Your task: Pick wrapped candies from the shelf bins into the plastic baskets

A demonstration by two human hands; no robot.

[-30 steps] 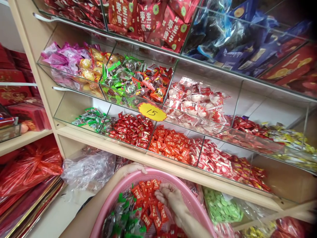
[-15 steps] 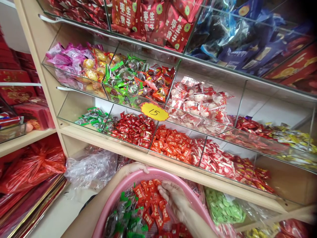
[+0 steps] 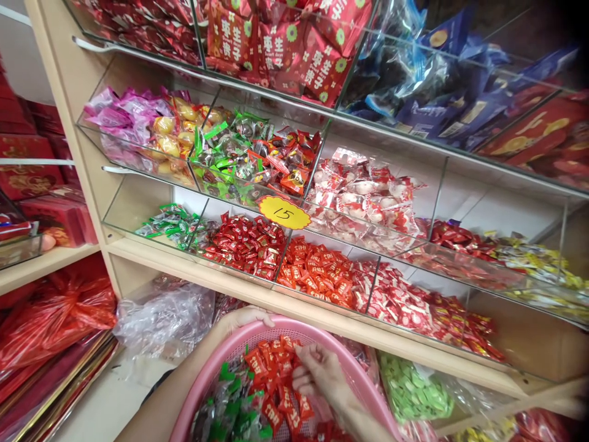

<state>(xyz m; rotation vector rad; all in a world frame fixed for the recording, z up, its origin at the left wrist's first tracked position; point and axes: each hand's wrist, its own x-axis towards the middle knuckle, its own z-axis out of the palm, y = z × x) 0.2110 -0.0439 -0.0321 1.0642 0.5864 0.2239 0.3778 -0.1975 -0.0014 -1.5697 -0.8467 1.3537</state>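
Left hand: laid against far-left rim of pink basket, fingers slightly bent; can't tell how firmly closed.
Right hand: half curled inside the basket, thumb and fingertips close together beside red candies; can't tell if pinching one.
Red candies: heaped in basket, left of right fingertips. Probably light, firm, slick-wrapped; best pinched singly across the middle.
Green-tipped candies: in basket, left of the red. Likely slippery in loose film; catch by wrapper ends.
Pink basket: just below shelf ledge. Likely light, slightly flexible plastic; take by rim, not mesh.
Shelf bins: similar orange-red candies behind clear front.
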